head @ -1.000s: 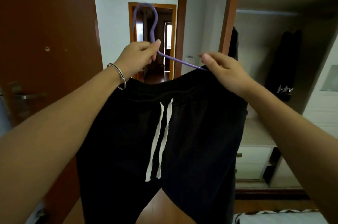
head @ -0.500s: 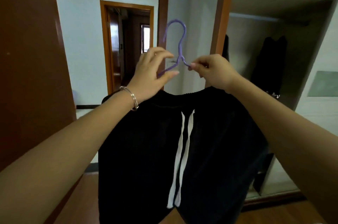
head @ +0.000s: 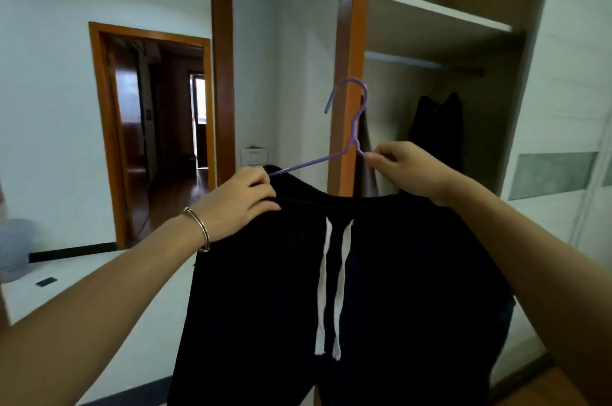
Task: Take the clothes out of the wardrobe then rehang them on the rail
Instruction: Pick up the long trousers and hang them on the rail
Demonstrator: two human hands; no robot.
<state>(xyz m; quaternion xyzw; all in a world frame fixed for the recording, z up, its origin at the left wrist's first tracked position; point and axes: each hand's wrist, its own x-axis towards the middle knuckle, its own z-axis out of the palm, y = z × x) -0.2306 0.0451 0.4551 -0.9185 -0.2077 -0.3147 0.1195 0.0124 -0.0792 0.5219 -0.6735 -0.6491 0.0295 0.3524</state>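
Black shorts [head: 381, 289] with two white drawstrings hang from a purple wire hanger [head: 354, 127] in front of me. My left hand [head: 241, 203] grips the left end of the waistband where the hanger's arm enters it. My right hand [head: 404, 170] pinches the hanger just below its neck, on the right side. The hook points up and to the left, level with the open wardrobe's orange frame [head: 351, 41]. The rail [head: 417, 62] runs under the wardrobe's shelf, above and to the right of the hook.
Inside the wardrobe a dark garment [head: 437, 134] hangs at the back and another dark one [head: 364, 140] hangs by the frame. A white sliding door [head: 563, 107] stands at the right. An open doorway [head: 159, 134] lies at the left.
The view has swung right toward the wardrobe. My left hand slid from the hanger's neck down to the waistband's left end. The hanger and shorts moved right, closer to the wardrobe opening.
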